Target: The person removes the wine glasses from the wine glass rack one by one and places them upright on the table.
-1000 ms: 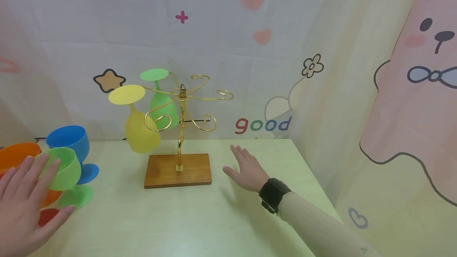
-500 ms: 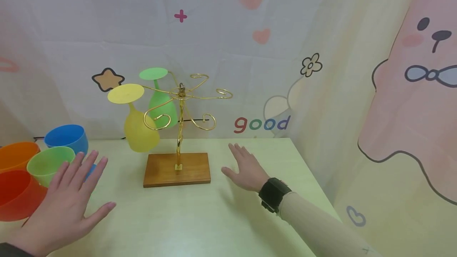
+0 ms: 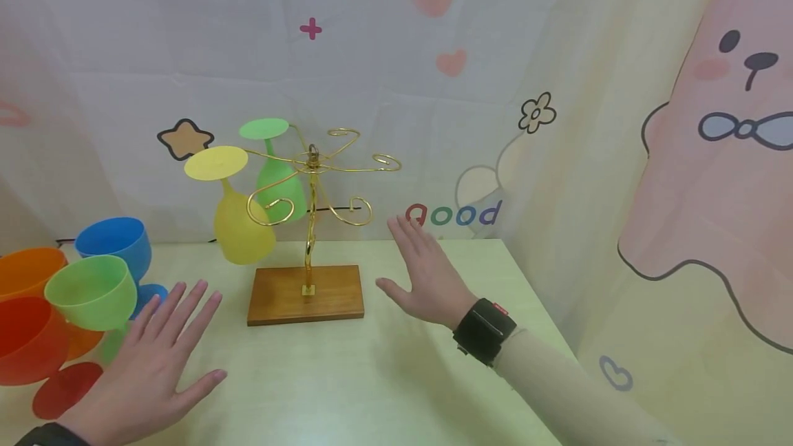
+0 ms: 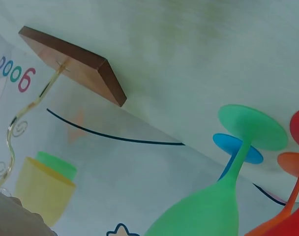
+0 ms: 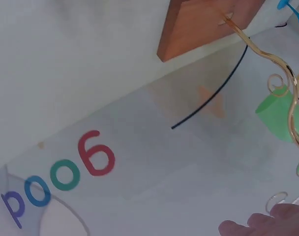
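A gold stemware rack (image 3: pixel 312 239) stands on a wooden base (image 3: pixel 343 301). Upside down from its left arms hang a yellow goblet (image 3: pixel 238 232) and, behind it, a green goblet (image 3: pixel 283 188). My left hand (image 3: pixel 145 370), fingers straight and spread, hovers beside a group of upright goblets and holds nothing. That group has a light green goblet (image 3: pixel 87 294), a blue goblet (image 3: pixel 118 243), an orange goblet (image 3: pixel 25 268) and a red goblet (image 3: pixel 27 346). Part of the light green foot is hidden by the hand. Right of the rack, my right hand (image 3: pixel 427 277) is stretched out, holding nothing.
The pale table (image 3: pixel 297 384) ends at a patterned cloth backdrop (image 3: pixel 372 88) behind the rack. Another cloth with a pink bear (image 3: pixel 712 191) hangs along the right side. A black band (image 3: pixel 484 330) circles the right wrist.
My left hand has moved right, from over the goblets to beside them, uncovering the red one. My right hand has moved slightly up and forward. The goblets and rack stay put.
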Available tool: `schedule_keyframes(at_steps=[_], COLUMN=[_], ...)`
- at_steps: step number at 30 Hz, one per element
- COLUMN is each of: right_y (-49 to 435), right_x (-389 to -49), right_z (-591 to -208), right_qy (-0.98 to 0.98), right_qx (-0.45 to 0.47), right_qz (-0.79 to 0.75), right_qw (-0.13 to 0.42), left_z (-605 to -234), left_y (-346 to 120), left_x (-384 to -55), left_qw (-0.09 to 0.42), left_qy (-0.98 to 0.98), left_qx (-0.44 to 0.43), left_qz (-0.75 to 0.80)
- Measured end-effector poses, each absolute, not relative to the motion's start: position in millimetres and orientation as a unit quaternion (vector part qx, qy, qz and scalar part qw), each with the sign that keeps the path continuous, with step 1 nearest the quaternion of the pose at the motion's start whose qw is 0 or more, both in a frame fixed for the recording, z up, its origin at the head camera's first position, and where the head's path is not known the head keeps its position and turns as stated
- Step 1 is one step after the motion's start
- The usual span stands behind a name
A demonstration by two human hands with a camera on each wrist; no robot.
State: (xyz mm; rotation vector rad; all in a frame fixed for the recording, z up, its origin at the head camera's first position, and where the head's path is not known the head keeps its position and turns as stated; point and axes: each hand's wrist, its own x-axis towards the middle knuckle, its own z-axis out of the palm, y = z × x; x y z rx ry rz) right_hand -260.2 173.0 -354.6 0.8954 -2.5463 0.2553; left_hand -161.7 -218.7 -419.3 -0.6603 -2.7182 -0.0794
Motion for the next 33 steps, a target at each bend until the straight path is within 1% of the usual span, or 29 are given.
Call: schedule_keyframes(at_steps=[3,6,15,18,22,26,33], right_y=[167.8,158.0,116.3,106.0,95.6,91.3,90.6], right_x=[-259.8,-258.4,-259.9,-261.2,-263.2,-263.9,-267.5], right_z=[-335.6,-316.4,-275.6,-267.6,-261.7,-261.7,-261.7], right_qy=[-0.887,-0.854,-0.783,-0.769,-0.769,-0.786,-0.814], right_qx=[0.366,0.412,0.512,0.532,0.543,0.535,0.507], right_qz=[0.107,0.124,0.107,0.097,0.089,0.082,0.118], right_qw=[0.26,0.293,0.337,0.34,0.324,0.298,0.26], left_z=[-423.4,-427.1,-430.7,-431.6,-435.4,-440.5,-448.8], left_y=[-216.2,-214.2,-207.4,-206.4,-207.1,-208.3,-209.3], left_x=[-161.1,-159.0,-154.1,-153.3,-154.6,-155.9,-158.0], left_qw=[0.161,0.152,0.15,0.152,0.141,0.126,0.125], left_qy=[-0.959,-0.96,-0.96,-0.959,-0.961,-0.964,-0.964], left_qx=[-0.232,-0.234,-0.237,-0.239,-0.236,-0.231,-0.229], left_qz=[-0.028,-0.019,-0.024,-0.026,-0.035,-0.04,-0.044])
